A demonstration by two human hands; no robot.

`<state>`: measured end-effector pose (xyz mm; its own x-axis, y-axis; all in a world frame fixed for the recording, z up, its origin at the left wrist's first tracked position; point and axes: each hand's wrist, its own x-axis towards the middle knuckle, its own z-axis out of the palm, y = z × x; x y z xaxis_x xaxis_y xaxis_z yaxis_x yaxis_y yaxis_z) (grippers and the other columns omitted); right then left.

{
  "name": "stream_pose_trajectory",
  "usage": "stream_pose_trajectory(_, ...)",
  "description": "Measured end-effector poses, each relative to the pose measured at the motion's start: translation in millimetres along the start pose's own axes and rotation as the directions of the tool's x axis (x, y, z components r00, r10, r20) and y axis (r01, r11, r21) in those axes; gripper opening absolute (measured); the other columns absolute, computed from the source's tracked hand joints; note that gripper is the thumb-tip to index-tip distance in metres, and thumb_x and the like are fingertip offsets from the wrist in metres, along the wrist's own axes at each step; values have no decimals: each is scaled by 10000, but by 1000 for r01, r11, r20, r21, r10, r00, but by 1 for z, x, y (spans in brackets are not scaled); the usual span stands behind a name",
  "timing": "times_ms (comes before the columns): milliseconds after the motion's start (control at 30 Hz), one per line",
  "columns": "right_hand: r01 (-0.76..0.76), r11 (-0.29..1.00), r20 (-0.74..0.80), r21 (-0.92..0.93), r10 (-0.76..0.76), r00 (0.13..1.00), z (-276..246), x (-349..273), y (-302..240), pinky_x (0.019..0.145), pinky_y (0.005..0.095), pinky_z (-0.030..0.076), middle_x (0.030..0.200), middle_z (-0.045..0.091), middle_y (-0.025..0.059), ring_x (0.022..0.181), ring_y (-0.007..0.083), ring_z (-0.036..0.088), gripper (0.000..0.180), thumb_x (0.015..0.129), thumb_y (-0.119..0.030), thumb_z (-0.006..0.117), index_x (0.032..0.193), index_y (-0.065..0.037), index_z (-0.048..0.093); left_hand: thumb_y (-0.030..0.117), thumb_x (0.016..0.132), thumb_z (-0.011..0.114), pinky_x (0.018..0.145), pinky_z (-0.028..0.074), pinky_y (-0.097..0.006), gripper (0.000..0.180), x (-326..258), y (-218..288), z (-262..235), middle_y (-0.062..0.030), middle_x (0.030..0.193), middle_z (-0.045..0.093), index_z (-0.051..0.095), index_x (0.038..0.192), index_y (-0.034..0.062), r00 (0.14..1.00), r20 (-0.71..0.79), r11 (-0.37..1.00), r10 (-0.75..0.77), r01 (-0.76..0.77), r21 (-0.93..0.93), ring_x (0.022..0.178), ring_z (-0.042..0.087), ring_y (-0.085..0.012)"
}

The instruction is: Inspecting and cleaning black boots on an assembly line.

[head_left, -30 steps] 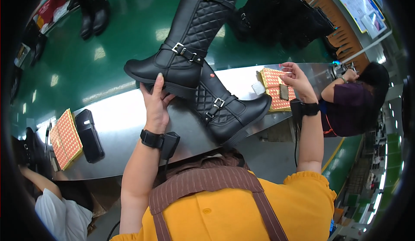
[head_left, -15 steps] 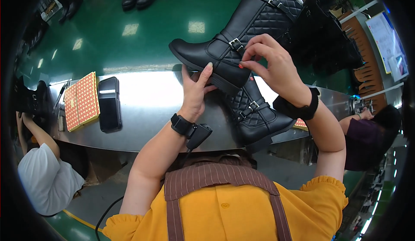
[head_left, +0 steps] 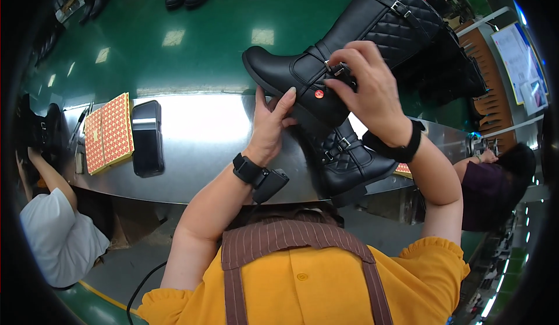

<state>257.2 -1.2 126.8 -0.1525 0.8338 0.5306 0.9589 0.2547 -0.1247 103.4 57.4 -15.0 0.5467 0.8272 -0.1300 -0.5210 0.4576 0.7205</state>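
A tall black boot point(head_left: 291, 71) with buckled straps and a quilted shaft lies tilted over the bench, toe to the left. My left hand point(head_left: 269, 121) grips it from below, thumb on its side near the sole. A small round red sticker point(head_left: 319, 94) sits on the boot's side near the heel. My right hand point(head_left: 370, 89) is by the ankle buckle, thumb and curled fingers apart; no sticker shows between them. Whether its fingertips touch the strap is hard to tell. A second black boot point(head_left: 355, 165) lies beneath, close to my right forearm.
On the metal bench edge point(head_left: 215, 179) lie a banded stack of red round sticker sheets point(head_left: 109, 133) and a black phone point(head_left: 148, 138). More boots stand on the green surface point(head_left: 221, 39) and at the right. Co-workers sit at the left point(head_left: 64, 232) and right point(head_left: 495, 191).
The red sticker that was in my right fingers is now on the boot, and those fingers have parted. The boot and my left hand have shifted a little right.
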Motion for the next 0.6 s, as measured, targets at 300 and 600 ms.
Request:
stream_pose_trajectory(300, -606, 756, 737, -249, 554, 388, -39, -102, 36, 808, 394, 529, 1037, 700, 226, 942, 340, 693, 673, 913, -584, 585, 1197, 24, 633, 404, 1035, 465, 1003, 499, -416, 491, 14, 9, -17, -82, 1359, 571, 434, 1421, 103, 954, 295, 909, -57, 172, -380, 1188, 604, -226)
stream_pose_trajectory(600, -910, 414, 862, -29, 472, 187, 5, -138, 71, 908, 332, 516, 1190, 648, 198, 1039, 249, 649, 718, 779, -348, 842, 1289, 65, 550, 417, 1022, 468, 971, 541, -454, 466, 28, 32, -46, -150, 1231, 655, 568, 1308, 63, 948, 287, 803, 140, 61, -592, 1099, 660, -300)
